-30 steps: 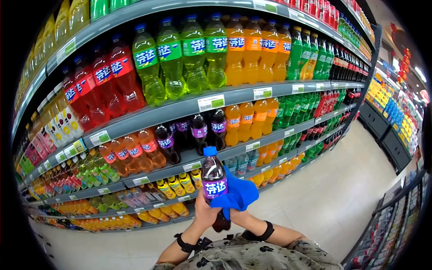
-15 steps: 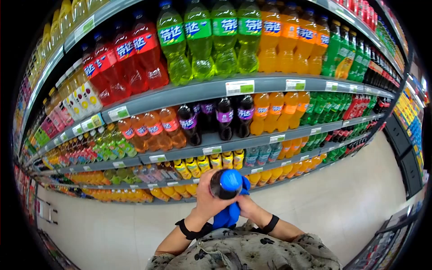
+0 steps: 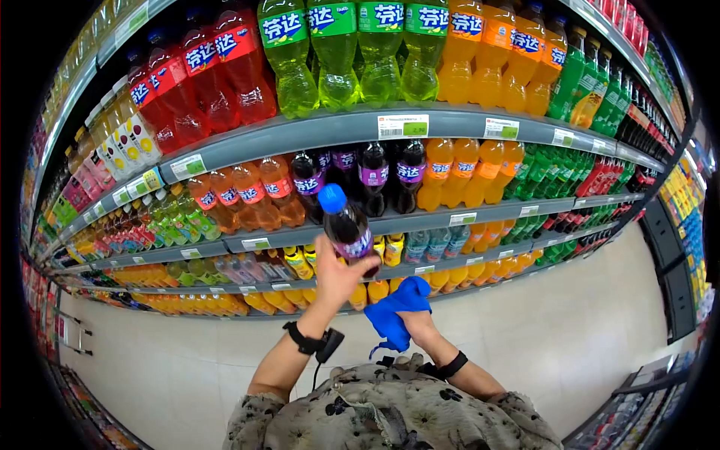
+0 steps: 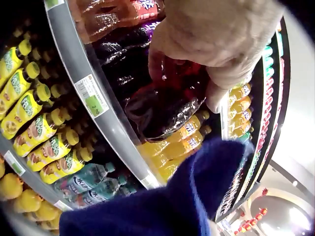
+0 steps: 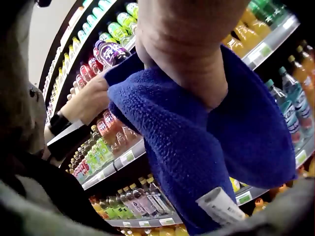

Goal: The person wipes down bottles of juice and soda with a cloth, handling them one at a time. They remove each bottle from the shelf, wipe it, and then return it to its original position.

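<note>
My left hand (image 3: 339,276) grips a dark soda bottle (image 3: 346,225) with a blue cap and purple label around its lower part. The bottle tilts, its cap toward the upper left, in front of the shelf row of matching purple-label bottles (image 3: 373,176). From the left wrist, the dark base of the bottle (image 4: 165,110) shows below the curled fingers. Lower and to the right, my right hand (image 3: 420,327) holds a bunched blue cloth (image 3: 396,309). Close up in the right wrist view, the towelling cloth (image 5: 182,128) hangs in folds with a white tag.
Shelves of bottled drinks curve across the front, with price tags along the shelf edge (image 3: 300,236). Green soda bottles (image 3: 337,64) stand on the shelf above, orange ones (image 3: 450,172) to the right of the purple row. Pale floor (image 3: 540,322) lies below.
The left hand has carried the bottle up and forward toward the shelf, away from the cloth. The right hand stays low with the cloth, now apart from the bottle. The head view has shifted.
</note>
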The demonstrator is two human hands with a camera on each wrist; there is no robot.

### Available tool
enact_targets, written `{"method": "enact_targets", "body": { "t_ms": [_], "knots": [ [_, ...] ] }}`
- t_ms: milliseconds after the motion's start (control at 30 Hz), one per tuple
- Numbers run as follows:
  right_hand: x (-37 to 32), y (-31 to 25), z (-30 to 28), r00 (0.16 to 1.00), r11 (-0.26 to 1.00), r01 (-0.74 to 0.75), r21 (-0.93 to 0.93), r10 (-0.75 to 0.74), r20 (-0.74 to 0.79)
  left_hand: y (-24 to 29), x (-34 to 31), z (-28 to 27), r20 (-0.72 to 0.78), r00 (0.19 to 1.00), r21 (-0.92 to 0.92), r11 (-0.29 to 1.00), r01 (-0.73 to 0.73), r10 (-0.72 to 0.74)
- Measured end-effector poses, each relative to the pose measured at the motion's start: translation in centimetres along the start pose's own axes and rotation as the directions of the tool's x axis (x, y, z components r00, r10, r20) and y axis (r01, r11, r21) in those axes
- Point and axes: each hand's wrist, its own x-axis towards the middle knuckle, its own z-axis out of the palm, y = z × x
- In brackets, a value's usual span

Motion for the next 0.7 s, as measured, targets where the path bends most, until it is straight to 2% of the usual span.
{"method": "enact_targets", "body": {
  "t_ms": [33,67,133,167,200,267,367,400,467,600,667,700],
  "knots": [
    [-0.1,0.4,-0.7,1.0,1.0,-0.003,-0.003,0.003,-0.002,0.4,1.2,0.5,-0.081,0.993,0.024,0.996,-0.089,0.09],
    [-0.2,0.6,-1.4,1.0,0.999,-0.014,-0.037,0.014,0.007,0.5,2.1,0.7,-0.058,0.998,0.028,0.999,0.04,-0.038],
    [-0.9,0.4,-2.5,1.0,0.997,-0.022,-0.073,0.024,0.015,-0.2,3.8,1.6,-0.121,0.993,0.036,0.999,0.001,0.004],
    [-1.5,-0.3,-2.9,0.999,0.996,-0.029,-0.09,0.026,-0.027,-0.9,4.4,2.0,-0.153,0.988,0.082,0.997,-0.013,0.026],
    [-1.9,-0.6,-3.3,0.997,0.994,-0.035,-0.106,0.028,-0.071,-1.4,5.0,2.4,-0.189,0.982,0.102,0.994,0.034,-0.014],
    [-2.4,0.8,-4.9,0.997,0.996,0.01,-0.091,-0.016,-0.076,-1.6,5.8,2.8,-0.232,0.973,0.146,0.988,0.04,-0.005],
    [-3.0,1.6,-6.2,0.985,0.996,-0.076,-0.046,0.067,-0.161,-2.5,6.5,3.5,-0.294,0.956,0.164,0.985,0.051,-0.001],
    [-3.2,1.5,-6.3,0.985,0.996,-0.075,-0.044,0.067,-0.16,-3.0,6.6,3.8,-0.293,0.956,0.166,0.985,0.05,0.001],
    [-3.7,1.7,-6.4,0.977,0.987,-0.118,0.107,0.135,-0.167,-3.8,6.9,4.2,-0.314,0.949,0.171,0.984,0.053,0.003],
    [-3.5,2.0,-7.0,0.978,0.985,-0.126,0.119,0.144,-0.154,-3.6,7.7,5.0,-0.316,0.948,0.193,0.981,0.016,0.047],
    [-3.9,1.4,-6.6,0.986,0.993,-0.081,0.085,0.092,-0.136,-2.6,8.0,5.1,-0.372,0.925,0.165,0.986,-0.021,0.082],
    [-4.0,1.5,-6.6,0.987,0.993,-0.081,0.086,0.093,-0.135,-2.7,8.3,5.1,-0.338,0.941,0.114,0.993,0.015,0.024]
  ]
}}
